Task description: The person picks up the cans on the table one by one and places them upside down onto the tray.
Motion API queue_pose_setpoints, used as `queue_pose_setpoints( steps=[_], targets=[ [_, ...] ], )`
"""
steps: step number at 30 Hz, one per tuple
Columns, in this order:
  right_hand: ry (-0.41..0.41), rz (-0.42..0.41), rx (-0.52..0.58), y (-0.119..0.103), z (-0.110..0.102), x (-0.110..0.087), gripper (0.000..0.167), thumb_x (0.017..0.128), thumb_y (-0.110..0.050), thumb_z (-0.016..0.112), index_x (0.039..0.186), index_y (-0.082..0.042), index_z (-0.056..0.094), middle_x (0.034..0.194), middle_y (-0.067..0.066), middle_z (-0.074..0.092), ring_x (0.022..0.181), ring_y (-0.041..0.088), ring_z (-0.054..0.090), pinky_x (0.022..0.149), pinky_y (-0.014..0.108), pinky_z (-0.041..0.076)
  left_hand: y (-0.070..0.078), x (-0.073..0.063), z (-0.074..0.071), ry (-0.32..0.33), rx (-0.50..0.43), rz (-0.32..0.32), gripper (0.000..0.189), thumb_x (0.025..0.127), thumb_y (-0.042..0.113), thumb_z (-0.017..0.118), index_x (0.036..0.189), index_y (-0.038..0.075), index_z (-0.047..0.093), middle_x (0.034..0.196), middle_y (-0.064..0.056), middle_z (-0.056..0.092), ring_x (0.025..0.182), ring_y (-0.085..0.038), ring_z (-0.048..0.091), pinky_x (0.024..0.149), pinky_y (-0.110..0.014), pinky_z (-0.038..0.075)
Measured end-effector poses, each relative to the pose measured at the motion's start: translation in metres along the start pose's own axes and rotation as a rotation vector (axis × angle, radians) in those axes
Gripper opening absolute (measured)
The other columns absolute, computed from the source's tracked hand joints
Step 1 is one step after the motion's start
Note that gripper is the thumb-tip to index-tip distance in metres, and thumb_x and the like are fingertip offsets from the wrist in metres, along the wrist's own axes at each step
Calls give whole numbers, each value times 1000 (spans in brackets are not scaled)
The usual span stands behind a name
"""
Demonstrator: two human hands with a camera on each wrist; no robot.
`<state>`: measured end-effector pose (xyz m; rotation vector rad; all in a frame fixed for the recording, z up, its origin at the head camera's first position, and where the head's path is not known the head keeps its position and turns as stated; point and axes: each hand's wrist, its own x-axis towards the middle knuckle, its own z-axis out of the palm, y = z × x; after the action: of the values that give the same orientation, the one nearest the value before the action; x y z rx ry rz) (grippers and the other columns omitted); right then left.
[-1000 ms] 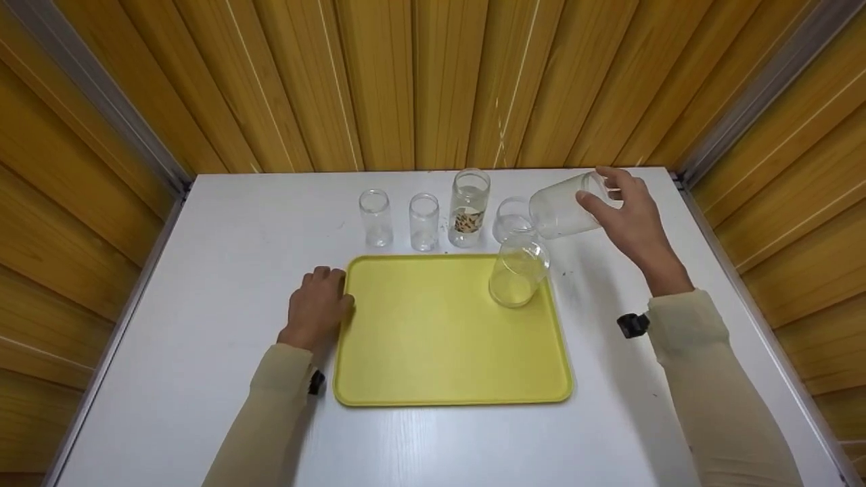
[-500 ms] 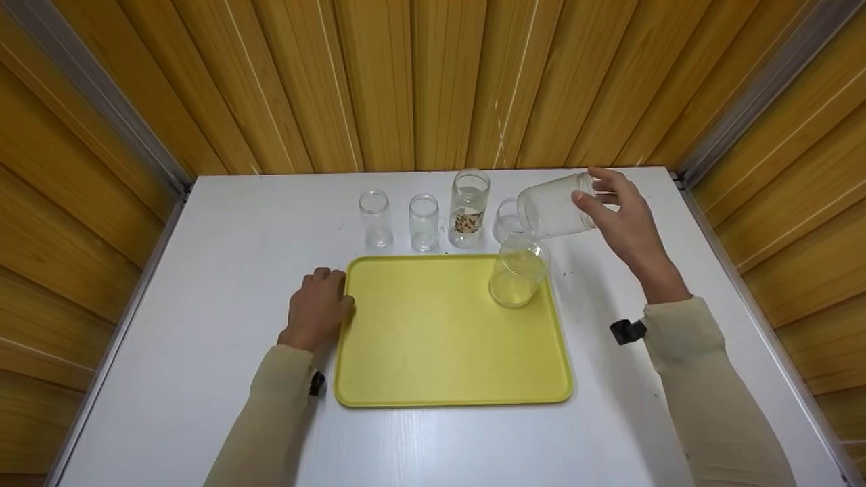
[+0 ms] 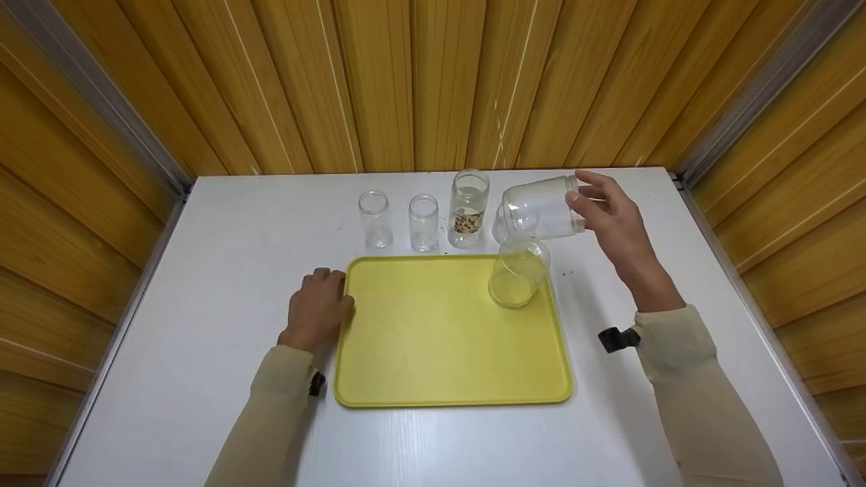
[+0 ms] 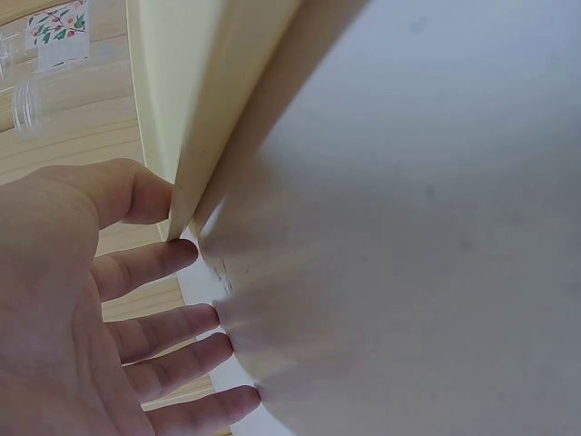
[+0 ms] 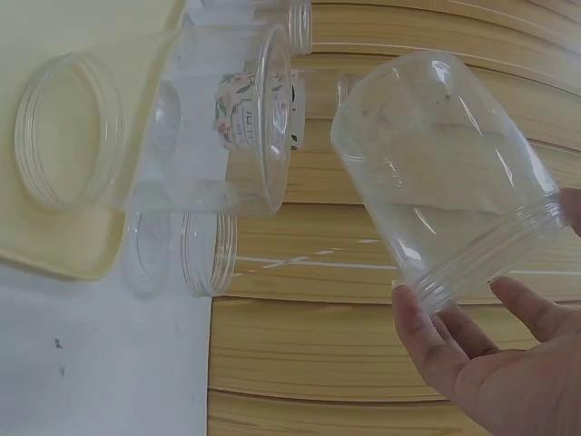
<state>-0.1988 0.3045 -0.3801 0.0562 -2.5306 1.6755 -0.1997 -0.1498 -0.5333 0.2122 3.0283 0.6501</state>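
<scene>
My right hand (image 3: 612, 226) grips a clear plastic jar (image 3: 541, 206) by its threaded neck, fingertips and thumb around the ring. The jar is tipped on its side in the air, base pointing left. Just below it, another clear jar (image 3: 517, 287) stands neck-down at the back right corner of the yellow tray (image 3: 433, 338); the right wrist view shows its threaded neck (image 5: 68, 132) against the tray. A gap separates the two jars there. At the tray's left edge, my left hand (image 3: 316, 308) pinches the rim between thumb (image 4: 136, 191) and forefinger; its other fingertips touch the table.
Behind the tray stand two slim clear jars (image 3: 376, 220) (image 3: 424, 223) and a taller jar with a floral label (image 3: 468, 220). A short clear jar (image 3: 499, 226) is partly hidden by the held one. Wood-patterned walls (image 3: 379, 88) enclose the white table (image 3: 223, 284).
My right hand has moved left and slightly down with the tilted jar, bringing it over the back of the jar on the tray. The left hand and tray have stayed put.
</scene>
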Motion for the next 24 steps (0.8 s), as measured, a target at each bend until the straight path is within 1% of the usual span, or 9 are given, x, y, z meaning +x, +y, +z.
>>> queue_pose_setpoints(
  steps=[5,9,12,16,24],
  targets=[
    [-8,14,41,0,6,-3,66,107,-48,58,162,-15,43,145,12,52,128,22,56,103,36,48,0,0,0,0,-9,-2,45,97,18,60,136,-4,64,140,-29,57,125,-49,55,95,-64,51],
    [-19,26,122,-1,10,-6,62,108,-44,58,160,-13,45,142,12,52,125,23,57,101,34,49,1,-1,-1,-10,-4,-4,46,98,18,59,138,-5,63,141,-29,56,126,-49,54,94,-64,52],
    [-29,30,205,-1,13,-7,58,107,-38,60,158,-12,48,139,12,53,124,23,57,98,31,51,2,-1,-2,-17,3,-8,47,98,19,59,139,-5,62,140,-29,56,125,-48,54,93,-63,52],
    [-40,35,262,0,17,-9,57,107,-34,61,158,-10,48,138,13,53,123,23,56,96,30,51,1,-1,-1,-17,4,-13,48,98,20,59,139,-4,62,140,-28,57,125,-48,54,94,-63,52],
    [-49,36,296,0,28,-13,57,109,-37,57,158,-8,47,142,15,51,130,28,54,96,30,55,0,0,1,-5,5,-10,46,97,20,60,137,-4,63,139,-28,57,123,-48,55,93,-63,52]
  ],
)
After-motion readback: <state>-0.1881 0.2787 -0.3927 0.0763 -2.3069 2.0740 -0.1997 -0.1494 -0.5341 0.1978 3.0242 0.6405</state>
